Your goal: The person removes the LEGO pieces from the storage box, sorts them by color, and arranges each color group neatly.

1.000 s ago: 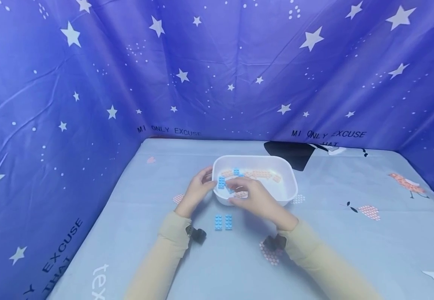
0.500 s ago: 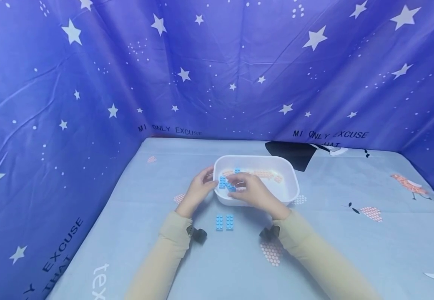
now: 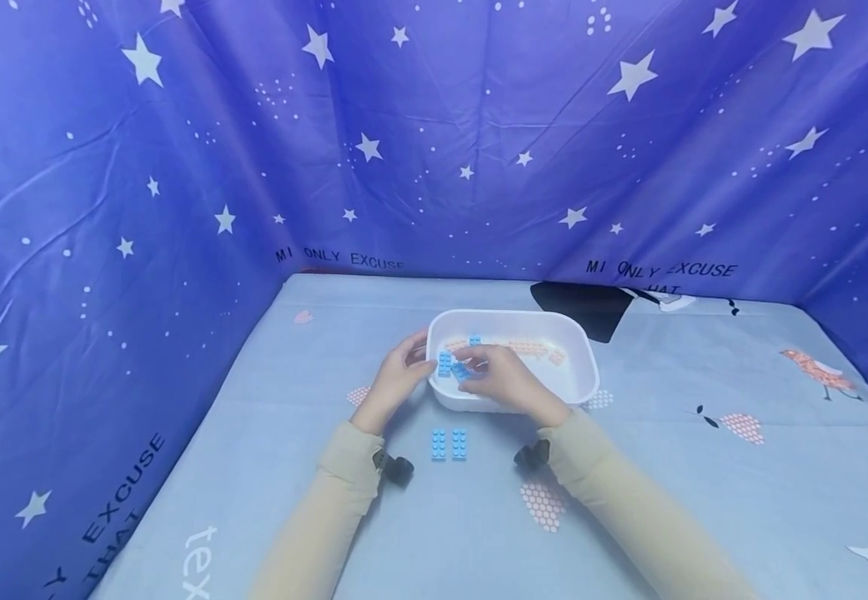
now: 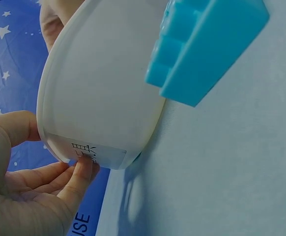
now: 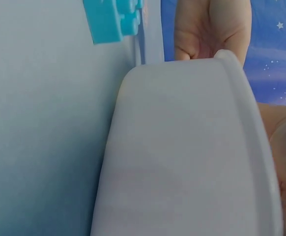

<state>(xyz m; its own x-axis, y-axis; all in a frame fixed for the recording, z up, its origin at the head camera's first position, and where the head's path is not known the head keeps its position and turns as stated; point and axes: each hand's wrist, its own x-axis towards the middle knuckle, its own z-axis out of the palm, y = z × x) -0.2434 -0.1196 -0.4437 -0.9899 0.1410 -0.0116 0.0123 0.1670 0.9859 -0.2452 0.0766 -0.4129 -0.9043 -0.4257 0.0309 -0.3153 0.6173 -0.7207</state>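
Observation:
In the head view, my left hand (image 3: 394, 379) grips the left side of a white plastic tub (image 3: 464, 403), thumb at the rim and fingers on the outer wall. The left wrist view shows that hand (image 4: 40, 191) beside a label with dark characters. My right hand (image 3: 512, 379) reaches over the front rim and pinches a blue building brick (image 3: 459, 370) inside; the tub wall hides these fingertips from the right wrist camera. Left of it in the tub lies another blue brick (image 3: 444, 364), and a further blue brick (image 3: 474, 341) sits towards the back.
Two blue bricks, a left one (image 3: 439, 445) and a right one (image 3: 459, 445), stand side by side in front of the tub. Orange bricks (image 3: 527, 348) lie along the tub's back. A star-patterned blue curtain (image 3: 434, 125) surrounds the cloth-covered table (image 3: 666, 467).
My right hand has moved slightly left and its fingers have come together on the blue brick in the tub. The left hand has kept its hold on the tub.

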